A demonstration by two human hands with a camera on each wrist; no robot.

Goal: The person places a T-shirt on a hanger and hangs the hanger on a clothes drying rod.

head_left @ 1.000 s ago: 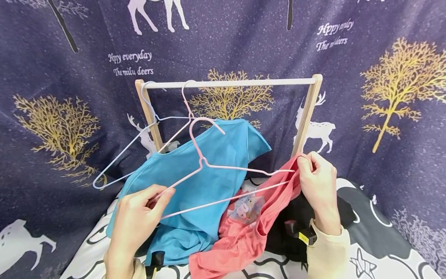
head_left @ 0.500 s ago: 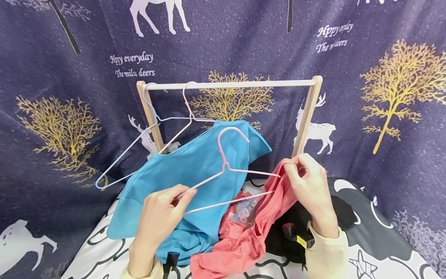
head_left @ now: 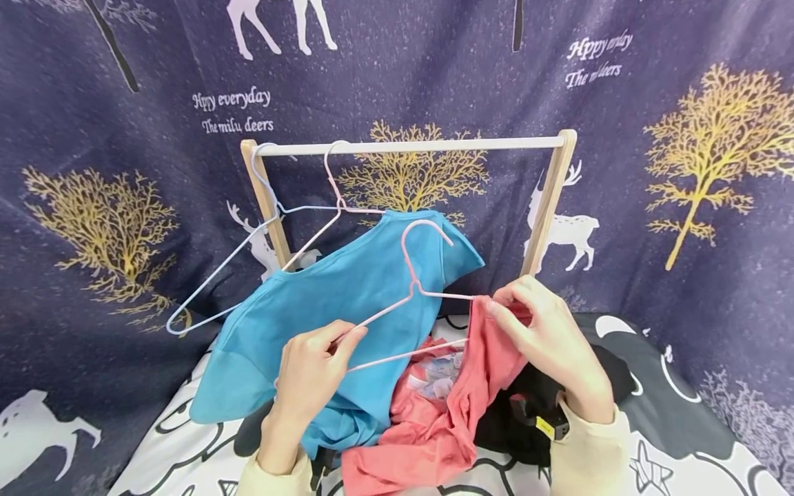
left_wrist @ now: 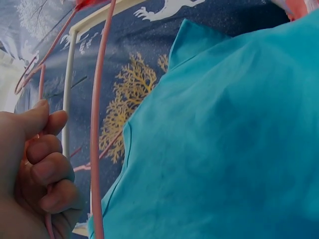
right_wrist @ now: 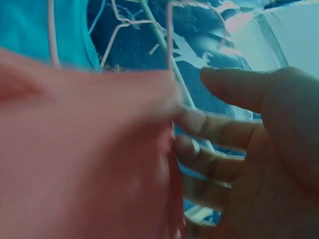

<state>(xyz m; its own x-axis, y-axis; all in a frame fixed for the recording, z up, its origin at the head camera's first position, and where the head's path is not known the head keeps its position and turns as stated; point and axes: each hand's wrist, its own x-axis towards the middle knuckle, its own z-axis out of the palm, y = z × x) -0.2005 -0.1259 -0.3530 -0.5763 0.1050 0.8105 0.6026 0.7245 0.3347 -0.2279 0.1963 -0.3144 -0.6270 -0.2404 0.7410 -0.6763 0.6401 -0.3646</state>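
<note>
My left hand point(head_left: 319, 372) grips one arm of a pink clothes hanger point(head_left: 384, 311), fingers curled round the wire in the left wrist view. The hanger's hook points up, and its other arm runs into the neck of a coral-red shirt point(head_left: 496, 344). My right hand point(head_left: 552, 331) is at that shirt's upper edge. In the right wrist view its thumb stands apart from the cloth while its fingertips point(right_wrist: 189, 122) touch the fabric's edge. The shirt hangs from the hanger's far end, its lower part bunched on the bedding, a printed picture showing on its front.
Behind stands a small rack with a white rail point(head_left: 409, 146) and wooden posts. A bare blue hanger point(head_left: 214, 275) and another pink hanger point(head_left: 314, 241) bearing a blue T-shirt point(head_left: 347, 289) hang at its left. Black cloth point(head_left: 515, 427) lies under the right arm.
My left hand has moved right with the hanger, pushing its far arm deeper into the coral shirt. My right hand has shifted left along the shirt, its thumb now off the cloth.
</note>
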